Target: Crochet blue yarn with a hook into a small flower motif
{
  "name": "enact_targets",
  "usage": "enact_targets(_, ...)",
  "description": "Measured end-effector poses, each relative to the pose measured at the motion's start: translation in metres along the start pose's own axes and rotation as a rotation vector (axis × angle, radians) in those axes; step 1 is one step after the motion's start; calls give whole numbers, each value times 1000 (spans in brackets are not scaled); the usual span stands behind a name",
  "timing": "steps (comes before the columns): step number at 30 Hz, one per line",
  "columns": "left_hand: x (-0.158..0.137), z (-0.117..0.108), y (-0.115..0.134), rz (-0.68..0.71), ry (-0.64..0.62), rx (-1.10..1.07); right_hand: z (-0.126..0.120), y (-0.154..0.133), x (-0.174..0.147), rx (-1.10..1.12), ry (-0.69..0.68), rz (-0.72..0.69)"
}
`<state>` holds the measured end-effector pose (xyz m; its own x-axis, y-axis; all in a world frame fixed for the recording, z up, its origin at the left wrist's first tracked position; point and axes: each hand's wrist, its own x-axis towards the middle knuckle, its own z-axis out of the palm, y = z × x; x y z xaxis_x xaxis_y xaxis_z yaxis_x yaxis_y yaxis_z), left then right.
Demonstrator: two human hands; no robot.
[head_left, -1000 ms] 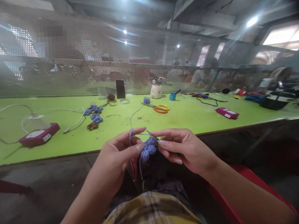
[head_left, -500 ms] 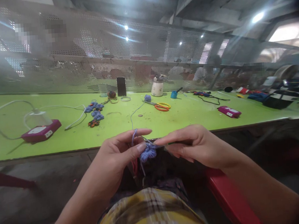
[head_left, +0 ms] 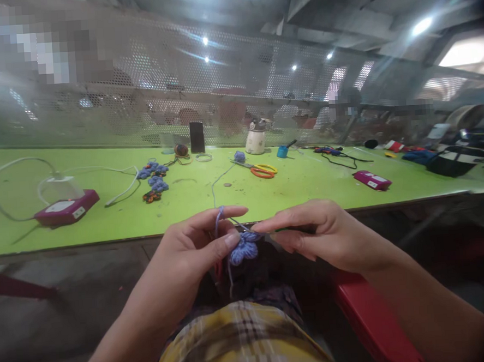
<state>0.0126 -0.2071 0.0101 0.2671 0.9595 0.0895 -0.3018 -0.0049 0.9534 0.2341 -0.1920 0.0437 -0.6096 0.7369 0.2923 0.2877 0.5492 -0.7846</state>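
Note:
Between thumb and fingers, my left hand (head_left: 202,243) pinches a small blue-purple crochet piece (head_left: 243,248) with puffy, petal-like lobes. A strand of the same yarn (head_left: 213,189) loops over my left index finger and runs back across the table to a little yarn ball (head_left: 239,156). My right hand (head_left: 310,228) is closed on a thin crochet hook, mostly hidden by the fingers, whose tip meets the piece's upper right edge. A loose yarn tail hangs below the piece. Both hands are just off the table's front edge.
On the green table (head_left: 194,200) lie orange-and-yellow scissors (head_left: 264,171), finished crochet flowers (head_left: 155,178) and a purple power socket (head_left: 67,207) with a charger. Farther back stand a phone (head_left: 197,137) and a white jug (head_left: 256,139). A red chair (head_left: 369,315) is at lower right.
The crochet piece has shifted slightly right and shows more of its lobes. My right hand has moved a little to the right, and a yarn strand stretches between the hands.

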Motion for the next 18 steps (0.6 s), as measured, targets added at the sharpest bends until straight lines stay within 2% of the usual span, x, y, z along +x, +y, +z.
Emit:
enact_targets(5, -1, -1, 0, 22, -4, 2, 3, 4, 0, 87, 40, 36)
enact_targets(12, -1, 1, 2, -18, 10, -58, 8, 10, 1, 206, 54, 129)
enact_targets(18, 0, 1, 4, -57, 12, -109, 8, 12, 1, 241, 54, 128)
